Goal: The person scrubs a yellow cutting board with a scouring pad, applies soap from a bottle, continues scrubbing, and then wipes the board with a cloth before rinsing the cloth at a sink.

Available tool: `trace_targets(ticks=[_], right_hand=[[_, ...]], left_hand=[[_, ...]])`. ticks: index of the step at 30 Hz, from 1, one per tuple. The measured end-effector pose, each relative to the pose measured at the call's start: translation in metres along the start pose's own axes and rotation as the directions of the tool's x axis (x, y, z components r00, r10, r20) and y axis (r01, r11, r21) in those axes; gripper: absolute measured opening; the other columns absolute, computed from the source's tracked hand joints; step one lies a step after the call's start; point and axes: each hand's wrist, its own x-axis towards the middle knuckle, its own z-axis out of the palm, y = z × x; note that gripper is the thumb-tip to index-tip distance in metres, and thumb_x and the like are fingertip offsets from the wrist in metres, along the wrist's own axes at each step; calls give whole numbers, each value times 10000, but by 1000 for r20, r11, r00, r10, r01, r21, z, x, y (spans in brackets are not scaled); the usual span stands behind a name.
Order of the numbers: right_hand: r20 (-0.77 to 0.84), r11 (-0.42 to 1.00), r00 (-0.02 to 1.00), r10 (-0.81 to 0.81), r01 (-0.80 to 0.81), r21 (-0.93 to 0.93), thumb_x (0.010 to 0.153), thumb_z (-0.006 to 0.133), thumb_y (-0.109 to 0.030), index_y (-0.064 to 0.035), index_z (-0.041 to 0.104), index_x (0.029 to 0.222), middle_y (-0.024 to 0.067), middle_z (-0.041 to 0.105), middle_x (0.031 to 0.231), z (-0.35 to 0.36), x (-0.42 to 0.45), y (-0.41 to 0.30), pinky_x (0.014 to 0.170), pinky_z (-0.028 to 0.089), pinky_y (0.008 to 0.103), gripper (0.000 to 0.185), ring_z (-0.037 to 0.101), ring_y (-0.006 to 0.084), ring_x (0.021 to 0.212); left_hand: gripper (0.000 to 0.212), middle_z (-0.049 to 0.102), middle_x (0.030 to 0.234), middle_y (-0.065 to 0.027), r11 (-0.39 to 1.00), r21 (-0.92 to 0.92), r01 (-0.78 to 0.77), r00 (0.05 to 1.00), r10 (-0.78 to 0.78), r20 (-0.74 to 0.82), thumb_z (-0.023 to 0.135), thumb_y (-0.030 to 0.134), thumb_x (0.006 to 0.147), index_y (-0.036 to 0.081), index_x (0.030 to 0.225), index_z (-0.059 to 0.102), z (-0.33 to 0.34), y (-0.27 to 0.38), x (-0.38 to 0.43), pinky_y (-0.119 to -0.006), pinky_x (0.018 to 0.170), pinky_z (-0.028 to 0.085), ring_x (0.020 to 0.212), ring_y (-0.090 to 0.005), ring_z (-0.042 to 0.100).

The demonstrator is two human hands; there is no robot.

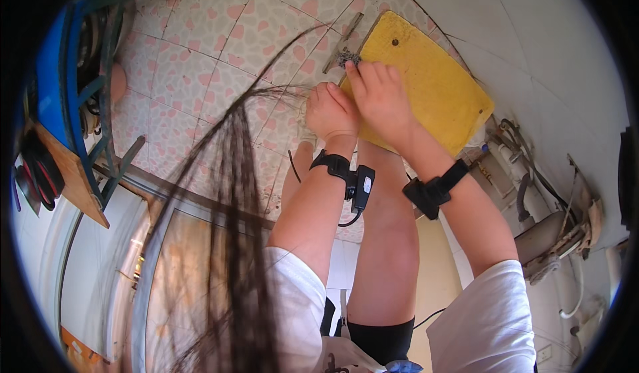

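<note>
A yellow rectangular board (427,83), which looks like a stool seat, is tilted before me with dark fastener heads near its corners. My right hand (382,91) rests over its left part, fingers curled and fingertips on a grey steel wool pad (348,58) at the board's edge. Just beside it, my left hand (332,110) is curled like a fist at the same edge. Its fingertips are hidden, so whether it grips the board does not show. A narrow metal bar (344,41) juts out beyond the steel wool. Both wrists carry black strapped devices.
Pink-patterned tiles (214,38) cover the floor. At left stands a dark metal rack (107,73) with a blue panel (55,83). Pipes and hoses (514,168) run along the wall at right. Loose dark hair (234,188) hangs across the left part of the view.
</note>
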Motion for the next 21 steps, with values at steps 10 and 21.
trace_targets(ticks=[10,21], right_hand=[[-29,986,986,165,-165,-7,794,586,-50,0,626,1066,117,579,900,2,7,25,710,442,385,279,567,277,835],[-200,936,916,348,-351,22,814,577,-44,3,639,1031,136,576,849,-2,18,46,669,462,421,230,578,322,771]], left_hand=[[239,587,779,-150,998,-59,-6,1000,6,8,425,191,921,38,788,552,2,9,-3,-466,648,445,731,-369,553],[271,590,773,-154,999,-47,-6,1000,6,-3,398,220,931,44,797,553,5,13,-2,-486,649,441,737,-383,562]])
